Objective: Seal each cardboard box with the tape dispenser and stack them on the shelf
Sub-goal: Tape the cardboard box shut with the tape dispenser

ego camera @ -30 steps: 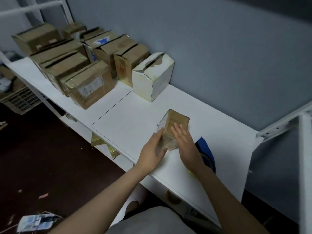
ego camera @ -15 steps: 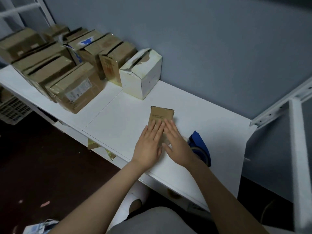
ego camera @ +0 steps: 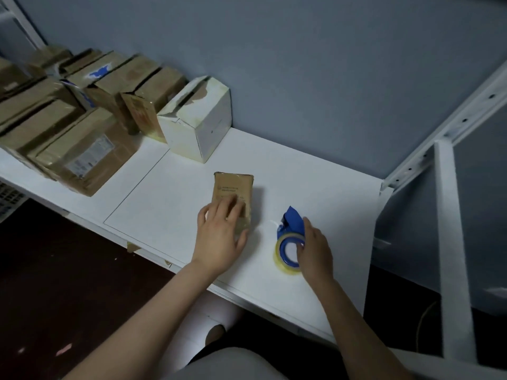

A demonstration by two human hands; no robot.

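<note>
On the white shelf (ego camera: 175, 198), near its middle, the left hand (ego camera: 219, 238) presses flat, fingers spread, on the small cardboard box (ego camera: 233, 186), hiding the box's near half. The box's print is too blurred to read. Just right of it, the right hand (ego camera: 315, 250) curls round the blue tape dispenser (ego camera: 292, 222). At far left, the stacked boxes (ego camera: 153, 89) are cut off.

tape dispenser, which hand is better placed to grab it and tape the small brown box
Right. The right hand is at the tape dispenser, fingers curled onto its roll. The left hand lies flat on the small brown box, pinning it to the white shelf, and would have to cross over.
</note>
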